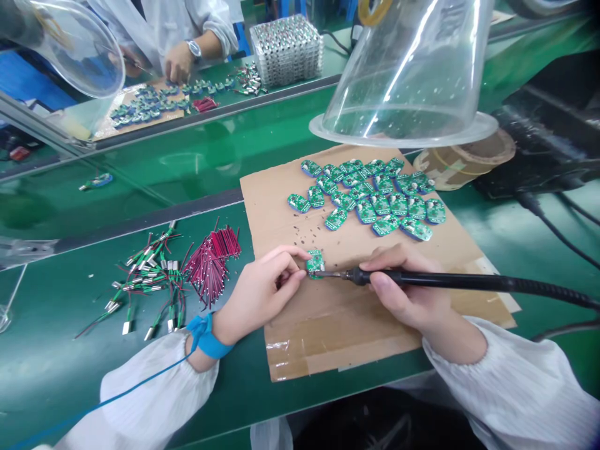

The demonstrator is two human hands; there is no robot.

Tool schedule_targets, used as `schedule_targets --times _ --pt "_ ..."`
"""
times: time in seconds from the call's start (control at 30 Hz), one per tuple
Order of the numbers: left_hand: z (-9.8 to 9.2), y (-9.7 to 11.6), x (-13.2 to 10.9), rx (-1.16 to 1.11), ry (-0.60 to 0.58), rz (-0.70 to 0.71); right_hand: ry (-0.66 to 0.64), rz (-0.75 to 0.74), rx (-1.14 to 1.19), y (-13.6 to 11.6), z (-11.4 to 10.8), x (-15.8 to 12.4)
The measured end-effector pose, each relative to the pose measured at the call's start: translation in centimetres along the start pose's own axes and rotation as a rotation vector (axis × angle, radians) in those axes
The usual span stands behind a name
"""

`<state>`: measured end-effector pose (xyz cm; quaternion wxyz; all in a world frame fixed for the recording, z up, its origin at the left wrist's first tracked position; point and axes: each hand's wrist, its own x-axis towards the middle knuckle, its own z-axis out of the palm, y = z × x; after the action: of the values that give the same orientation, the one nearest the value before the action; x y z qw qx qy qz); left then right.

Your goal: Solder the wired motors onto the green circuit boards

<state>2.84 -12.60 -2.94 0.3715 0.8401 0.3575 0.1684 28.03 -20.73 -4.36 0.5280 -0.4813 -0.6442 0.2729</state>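
My right hand (412, 281) is closed round the black handle of a soldering iron (382, 277). The iron's metal tip points left and meets the lower edge of a small green circuit board (315, 260). At that board's left side is my left hand (269, 281), its index finger and thumb pinching at the edge. Whether a thin wire is also between those fingertips I cannot make out. The board lies on a brown cardboard sheet (337, 319). Farther back on the sheet sit several more green boards (360, 190) with blue undersides.
Left of the cardboard lie a bundle of dark red wires (213, 262) and several small metal parts with leads (152, 269). A clear fume hood (407, 75) hangs overhead. A blue wrist strap (209, 335) trails a cord. Across the divider, a co-worker's hand (179, 61) is over similar boards.
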Motion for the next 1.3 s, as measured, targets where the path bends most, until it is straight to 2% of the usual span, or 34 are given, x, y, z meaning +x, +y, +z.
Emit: schedule_targets --times 0.13,0.7,0.8,0.93,1.03,1.07,1.13,1.23,1.3 --pt "0.0 0.0 0.0 -0.006 0.004 0.002 0.027 0.047 0.033 0.1 0.0 -0.2" --pt "0.2 0.1 0.0 -0.029 0.036 -0.01 0.015 0.046 0.0 -0.1 0.0 -0.4" --pt "0.2 0.1 0.1 -0.027 0.038 -0.007 0.1 0.042 0.047 0.0 0.1 -0.4" --pt "0.1 -0.1 0.2 -0.034 0.035 0.007 0.342 0.07 0.142 0.4 0.5 -0.1" --pt "0.1 -0.4 0.1 -0.049 0.037 0.023 0.435 0.071 0.153 0.1 0.6 0.4" --pt "0.2 -0.4 0.1 -0.055 0.04 0.026 0.42 0.064 0.13 -0.2 0.6 0.7" --pt "0.4 -0.3 0.2 -0.063 0.03 0.045 0.305 0.062 0.048 -0.9 0.6 1.6" --pt "-0.2 -0.3 0.6 -0.026 0.017 0.12 -0.031 0.018 -0.135 -1.5 0.9 3.1" --pt "-1.9 -1.0 0.6 0.074 0.079 0.145 -0.266 -0.059 -0.21 -1.3 1.5 3.9"
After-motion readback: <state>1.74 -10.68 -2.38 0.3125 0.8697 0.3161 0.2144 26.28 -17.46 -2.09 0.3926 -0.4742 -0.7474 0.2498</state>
